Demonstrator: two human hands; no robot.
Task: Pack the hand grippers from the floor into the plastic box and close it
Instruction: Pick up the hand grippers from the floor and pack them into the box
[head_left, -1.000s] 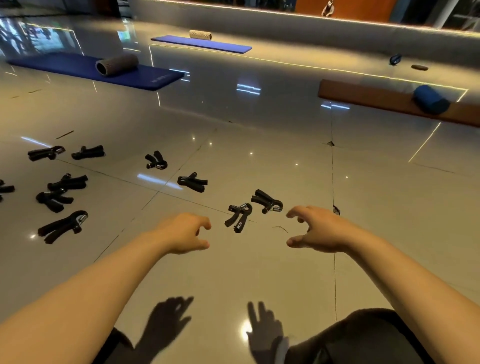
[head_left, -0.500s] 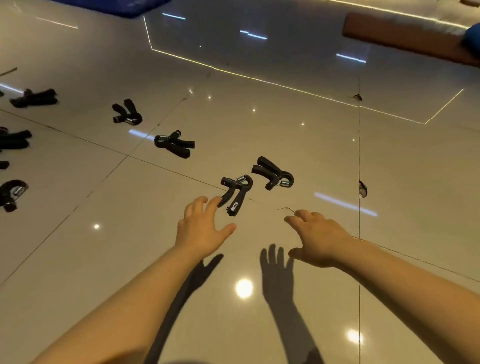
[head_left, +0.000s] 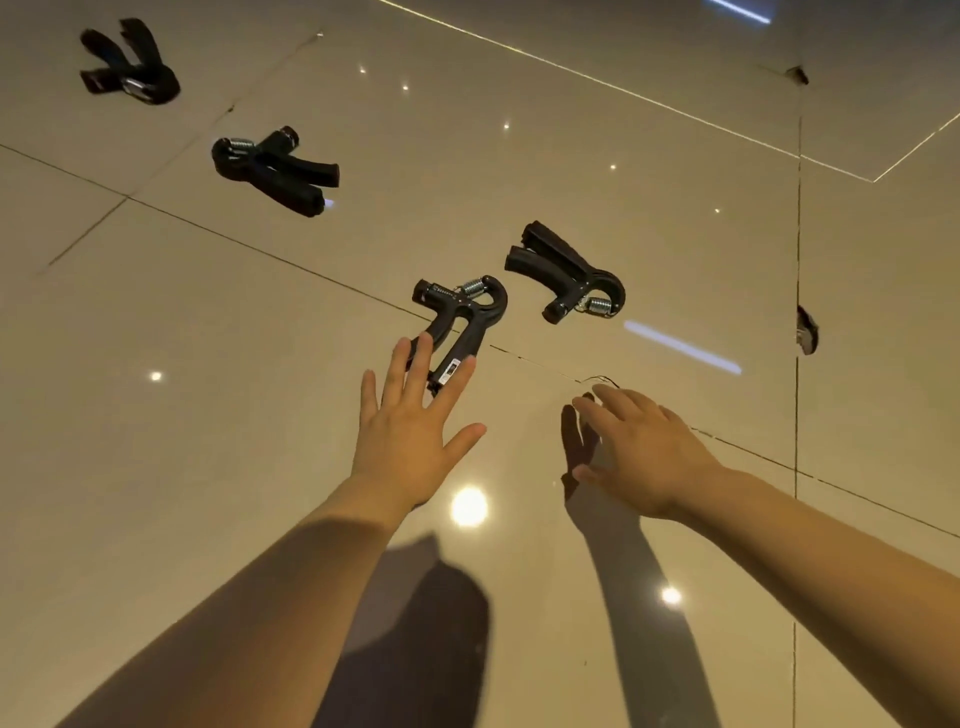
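**L hand over nearest gripper, nothing held yet**

L hand (head_left: 410, 431) is stretched fwd with fingers (head_left: 418, 358) straight and spread, palm down. Fingertips overlap the handle ends of gripper 1 (head_left: 460, 322); can't tell if they touch it or just hover above. No curl round it, so it holds nothing.

R hand (head_left: 639, 452) is lower and to the right, fingers loosely extended, low over bare floor (head_left: 727, 260) with its shadow close beneath. Empty too.

Key relation: gripper 1 lies straight ahead of the L fingertips, flat on the tile. Its long axis runs from the handle ends nearest the L hand up and away to the curved head and spring at the far end, tilted slightly right. So the handles point at the L hand, roughly in line with the fingers. L hand is clearly nearer than R.

Gripper 2 (head_left: 566, 275) sits just right of gripper 1, apart from it, handles pointing up-left, spring end toward the R side. It's ahead of the R hand, but further off.

Gripper 3 (head_left: 275, 171) and gripper 4 (head_left: 130, 67) lie further left and away, well apart.

Box not in view.

Judgement: very early, pickup stage. Likely next is closing L fingers round gripper 1's handles; since they fan apart, squeezing both together should give a surer hold.
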